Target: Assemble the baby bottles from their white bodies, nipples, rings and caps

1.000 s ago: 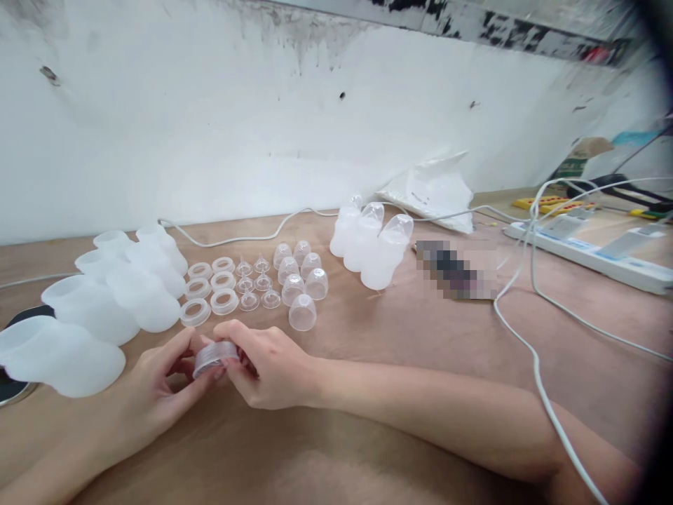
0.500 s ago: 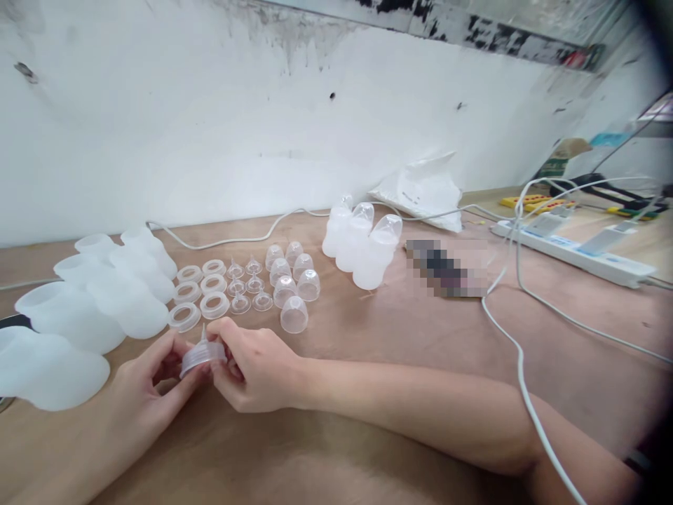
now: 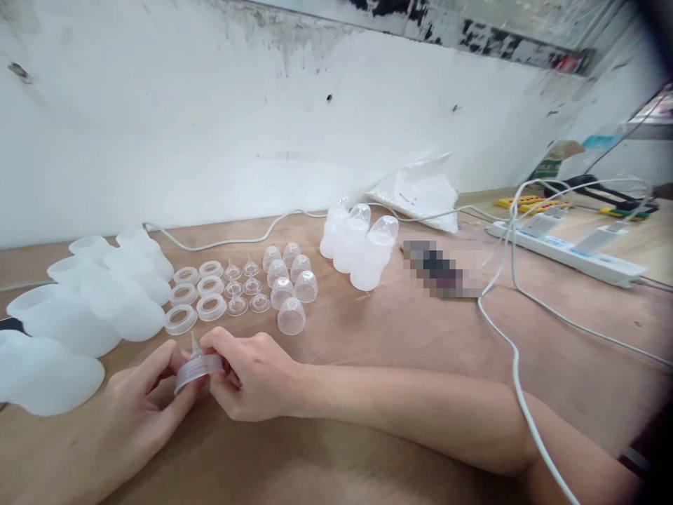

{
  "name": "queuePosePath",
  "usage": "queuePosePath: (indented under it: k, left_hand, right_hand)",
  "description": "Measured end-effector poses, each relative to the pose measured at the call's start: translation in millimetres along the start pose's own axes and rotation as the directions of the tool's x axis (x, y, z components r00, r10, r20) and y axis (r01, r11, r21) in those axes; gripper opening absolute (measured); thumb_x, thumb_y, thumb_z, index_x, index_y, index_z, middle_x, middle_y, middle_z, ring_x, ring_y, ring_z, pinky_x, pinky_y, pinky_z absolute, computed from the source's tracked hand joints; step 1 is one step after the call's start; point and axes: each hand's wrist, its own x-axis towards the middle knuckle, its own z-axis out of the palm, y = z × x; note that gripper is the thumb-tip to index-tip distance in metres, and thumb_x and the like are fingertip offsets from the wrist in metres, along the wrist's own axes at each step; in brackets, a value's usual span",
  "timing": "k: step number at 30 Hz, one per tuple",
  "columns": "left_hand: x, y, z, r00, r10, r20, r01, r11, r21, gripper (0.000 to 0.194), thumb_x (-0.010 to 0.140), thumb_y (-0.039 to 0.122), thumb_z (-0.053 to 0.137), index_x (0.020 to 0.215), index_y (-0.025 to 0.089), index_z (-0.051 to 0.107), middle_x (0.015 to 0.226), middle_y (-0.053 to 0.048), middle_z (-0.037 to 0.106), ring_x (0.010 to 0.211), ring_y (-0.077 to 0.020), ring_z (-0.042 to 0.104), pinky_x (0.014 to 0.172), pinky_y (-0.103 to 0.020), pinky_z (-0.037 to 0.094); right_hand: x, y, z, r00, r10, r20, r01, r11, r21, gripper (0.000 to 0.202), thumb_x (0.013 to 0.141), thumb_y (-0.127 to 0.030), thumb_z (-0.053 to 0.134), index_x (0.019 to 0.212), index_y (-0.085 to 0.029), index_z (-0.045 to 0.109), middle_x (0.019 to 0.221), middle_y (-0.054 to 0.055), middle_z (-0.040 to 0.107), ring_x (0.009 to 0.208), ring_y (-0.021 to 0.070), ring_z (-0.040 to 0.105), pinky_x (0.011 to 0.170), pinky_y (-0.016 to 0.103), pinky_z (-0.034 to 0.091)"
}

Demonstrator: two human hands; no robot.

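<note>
A clear ring with a pointed nipple (image 3: pixel 198 367) standing up through it is held between both hands near the front of the table. My left hand (image 3: pixel 150 400) grips its left side with thumb and fingers. On its right side, my right hand (image 3: pixel 255 375) pinches the rim and the base of the nipple. Just beyond are rows of clear rings (image 3: pixel 211 307), several loose nipples (image 3: pixel 238 303) and several clear domed caps (image 3: pixel 291 316).
Frosted bottles (image 3: pixel 52 372) lie at the left. Capped bottles (image 3: pixel 366 263) stand further back, near a white plastic bag (image 3: pixel 415 193). A blurred-out object (image 3: pixel 442 268), a power strip (image 3: pixel 568 254) and white cables (image 3: pixel 518 365) are at the right.
The view has shifted slightly. Both hands still hold the ring and nipple, which sit a little lower and further left in the picture, with the nipple's tip showing more.
</note>
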Motion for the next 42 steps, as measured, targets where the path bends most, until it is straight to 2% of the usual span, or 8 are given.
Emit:
queuePosePath:
  k: [5, 10, 13, 21, 26, 32, 38, 42]
  left_hand:
    - [1, 11, 1.2, 1.0, 0.019, 0.014, -0.019, 1.0, -0.007, 0.032, 0.075, 0.046, 0.047, 0.055, 0.021, 0.044, 0.046, 0.006, 0.05, 0.041, -0.0102, 0.048, 0.037, -0.017, 0.039]
    - [-2, -6, 2.0, 0.99, 0.135, 0.048, -0.136, 0.99, 0.024, 0.018, 0.08, 0.039, 0.045, 0.079, 0.022, 0.049, 0.067, 0.003, 0.061, 0.059, -0.0125, 0.06, 0.053, -0.02, 0.048]
    - [-6, -14, 1.6, 0.983, 0.155, 0.098, -0.16, 0.986, 0.049, 0.014, 0.082, 0.034, 0.041, 0.086, 0.023, 0.048, 0.069, 0.003, 0.06, 0.059, -0.0127, 0.06, 0.048, -0.019, 0.046]
    - [-2, 7, 6.6, 0.997, 0.03, 0.066, -0.03, 0.999, 0.009, 0.017, 0.081, 0.029, 0.037, 0.066, 0.021, 0.038, 0.052, 0.005, 0.05, 0.045, -0.0109, 0.05, 0.04, -0.019, 0.037]
    - [0, 8, 3.9, 0.995, 0.076, 0.062, -0.075, 0.997, -0.007, 0.017, 0.086, 0.028, 0.032, 0.074, 0.021, 0.041, 0.056, 0.005, 0.052, 0.047, -0.0117, 0.052, 0.046, -0.021, 0.038]
    - [-2, 4, 8.0, 0.972, 0.232, -0.04, -0.228, 0.971, 0.075, 0.018, 0.083, 0.019, 0.035, 0.065, 0.021, 0.037, 0.048, 0.007, 0.039, 0.038, -0.0095, 0.04, 0.041, -0.02, 0.03]
    - [0, 7, 8.1, 0.992, 0.115, 0.045, -0.112, 0.992, -0.062, 0.014, 0.084, 0.025, 0.036, 0.071, 0.021, 0.035, 0.051, 0.007, 0.043, 0.042, -0.0104, 0.043, 0.043, -0.021, 0.032]
    - [-1, 8, 5.7, 0.997, 0.047, 0.062, -0.038, 0.99, -0.133, 0.014, 0.081, 0.025, 0.041, 0.069, 0.021, 0.035, 0.054, 0.007, 0.047, 0.046, -0.0103, 0.046, 0.042, -0.02, 0.032]
  right_hand:
    - [1, 0, 0, 0.999, 0.037, 0.0, -0.037, 0.999, -0.002, 0.027, 0.071, -0.015, 0.041, 0.096, -0.019, 0.034, 0.07, -0.004, 0.055, 0.053, 0.0095, 0.048, 0.044, 0.018, 0.03]
    - [3, 1, -2, 0.995, 0.103, 0.011, -0.103, 0.993, 0.056, 0.021, 0.073, -0.016, 0.04, 0.093, -0.019, 0.033, 0.062, -0.005, 0.048, 0.048, 0.0095, 0.045, 0.045, 0.018, 0.032]
    - [3, 0, -3, 0.994, 0.103, 0.021, -0.104, 0.99, 0.095, 0.018, 0.074, -0.019, 0.041, 0.089, -0.02, 0.033, 0.057, -0.007, 0.044, 0.044, 0.0084, 0.041, 0.043, 0.018, 0.031]
    - [4, 3, 1, 1.0, 0.01, 0.023, -0.011, 1.0, 0.023, 0.007, 0.078, -0.014, 0.034, 0.077, -0.02, 0.031, 0.056, -0.005, 0.041, 0.045, 0.008, 0.037, 0.043, 0.018, 0.026]
    - [6, 4, 3, 0.993, 0.115, 0.037, -0.118, 0.986, 0.116, 0.005, 0.081, -0.018, 0.036, 0.083, -0.02, 0.033, 0.057, -0.005, 0.04, 0.044, 0.0077, 0.04, 0.044, 0.017, 0.028]
    - [5, 3, 5, 0.996, 0.067, 0.06, -0.071, 0.995, 0.076, 0.007, 0.079, -0.016, 0.034, 0.077, -0.02, 0.029, 0.053, -0.006, 0.035, 0.042, 0.0085, 0.035, 0.043, 0.019, 0.027]
    - [6, 1, 5, 0.984, 0.175, 0.026, -0.177, 0.976, 0.13, 0.008, 0.079, -0.015, 0.035, 0.078, -0.021, 0.029, 0.056, -0.006, 0.036, 0.043, 0.0082, 0.036, 0.044, 0.018, 0.028]
    - [7, 0, 4, 0.989, 0.136, 0.055, -0.142, 0.981, 0.134, 0.007, 0.079, -0.017, 0.034, 0.081, -0.021, 0.029, 0.059, -0.005, 0.04, 0.046, 0.0097, 0.04, 0.045, 0.019, 0.029]
